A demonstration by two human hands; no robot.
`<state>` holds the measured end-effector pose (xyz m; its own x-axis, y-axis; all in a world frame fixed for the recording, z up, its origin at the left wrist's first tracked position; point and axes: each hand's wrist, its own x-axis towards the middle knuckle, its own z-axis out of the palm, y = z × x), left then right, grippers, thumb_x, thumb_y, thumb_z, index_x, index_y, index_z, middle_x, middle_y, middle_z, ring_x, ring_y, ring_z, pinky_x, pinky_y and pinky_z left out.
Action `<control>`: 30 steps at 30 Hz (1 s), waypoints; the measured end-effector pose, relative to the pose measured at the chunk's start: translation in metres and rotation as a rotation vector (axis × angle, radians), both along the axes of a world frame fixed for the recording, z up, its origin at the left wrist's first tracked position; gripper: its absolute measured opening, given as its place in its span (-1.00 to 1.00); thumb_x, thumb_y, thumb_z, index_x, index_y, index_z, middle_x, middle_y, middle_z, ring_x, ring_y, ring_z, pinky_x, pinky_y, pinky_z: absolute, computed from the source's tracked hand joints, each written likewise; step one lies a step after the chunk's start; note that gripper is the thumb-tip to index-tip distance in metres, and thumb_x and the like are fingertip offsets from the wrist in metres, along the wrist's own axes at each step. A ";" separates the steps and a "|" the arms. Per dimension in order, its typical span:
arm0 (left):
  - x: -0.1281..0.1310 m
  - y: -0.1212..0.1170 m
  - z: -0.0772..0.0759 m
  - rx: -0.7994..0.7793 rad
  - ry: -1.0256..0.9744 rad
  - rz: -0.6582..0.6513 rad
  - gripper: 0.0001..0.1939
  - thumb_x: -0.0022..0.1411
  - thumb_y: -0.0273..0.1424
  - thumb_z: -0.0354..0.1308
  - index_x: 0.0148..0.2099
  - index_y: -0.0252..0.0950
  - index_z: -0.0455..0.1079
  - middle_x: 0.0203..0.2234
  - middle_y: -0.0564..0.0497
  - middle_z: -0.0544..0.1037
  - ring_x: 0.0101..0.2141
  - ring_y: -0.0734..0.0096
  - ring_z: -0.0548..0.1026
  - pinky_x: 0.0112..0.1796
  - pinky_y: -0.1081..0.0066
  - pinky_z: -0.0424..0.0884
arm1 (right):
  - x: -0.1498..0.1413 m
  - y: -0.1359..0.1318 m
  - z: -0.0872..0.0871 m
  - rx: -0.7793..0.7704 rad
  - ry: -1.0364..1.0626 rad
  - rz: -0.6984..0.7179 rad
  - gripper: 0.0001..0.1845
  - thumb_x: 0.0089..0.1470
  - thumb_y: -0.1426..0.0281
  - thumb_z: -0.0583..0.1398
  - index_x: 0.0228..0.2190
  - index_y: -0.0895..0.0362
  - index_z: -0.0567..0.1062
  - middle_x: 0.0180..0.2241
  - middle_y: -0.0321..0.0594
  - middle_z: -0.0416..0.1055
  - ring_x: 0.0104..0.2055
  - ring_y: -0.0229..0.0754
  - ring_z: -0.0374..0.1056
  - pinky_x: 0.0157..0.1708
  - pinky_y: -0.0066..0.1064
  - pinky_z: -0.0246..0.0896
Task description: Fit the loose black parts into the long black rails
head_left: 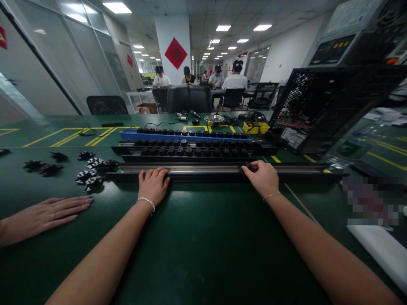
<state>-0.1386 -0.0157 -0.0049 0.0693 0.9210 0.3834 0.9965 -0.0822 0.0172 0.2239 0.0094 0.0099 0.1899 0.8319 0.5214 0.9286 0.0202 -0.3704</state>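
A long black rail (203,176) with a pale metallic inner channel lies crosswise on the green table. My left hand (153,185) is closed over its near edge, left of the middle, with the fingertips on the rail. Farther right, my right hand (263,176) pinches a small black part (249,165) at the channel; the fingers partly cover it, and I cannot tell its exact kind. Behind lie rows of black wheel-like pieces (181,151) set in rails, the farthest one a blue rail (159,135).
At the left lie several loose black finned pieces (90,174), near another person's flat hand (47,215). A metal bowl (214,120) and a yellow tray (256,128) stand at the back. An open computer case (295,106) and a plastic bottle (351,146) are at the right.
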 end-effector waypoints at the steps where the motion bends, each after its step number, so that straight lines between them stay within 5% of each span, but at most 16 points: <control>1: 0.000 0.000 0.000 0.001 -0.002 -0.002 -0.63 0.29 -0.23 -0.18 0.03 -0.14 0.32 0.02 -0.05 0.44 0.04 0.13 0.28 0.11 -0.05 -0.04 | 0.000 0.000 0.000 -0.004 -0.001 0.002 -0.62 -0.04 0.04 0.14 -0.44 0.12 0.43 -0.39 -0.12 0.46 -0.24 -0.02 0.31 -0.24 -0.22 0.15; 30: 0.001 -0.001 0.002 0.008 -0.013 -0.007 -0.62 0.29 -0.23 -0.17 0.04 -0.16 0.33 0.01 -0.05 0.44 0.04 0.12 0.29 0.11 -0.08 -0.03 | -0.020 -0.001 -0.002 0.026 -0.027 0.078 -0.68 -0.01 0.13 0.18 -0.40 0.15 0.47 -0.36 -0.12 0.49 -0.23 -0.03 0.34 -0.22 -0.23 0.19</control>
<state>-0.1372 -0.0170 -0.0033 0.0709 0.9174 0.3917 0.9956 -0.0893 0.0290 0.2044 0.0080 0.0083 0.1107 0.8297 0.5471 0.9335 0.1021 -0.3437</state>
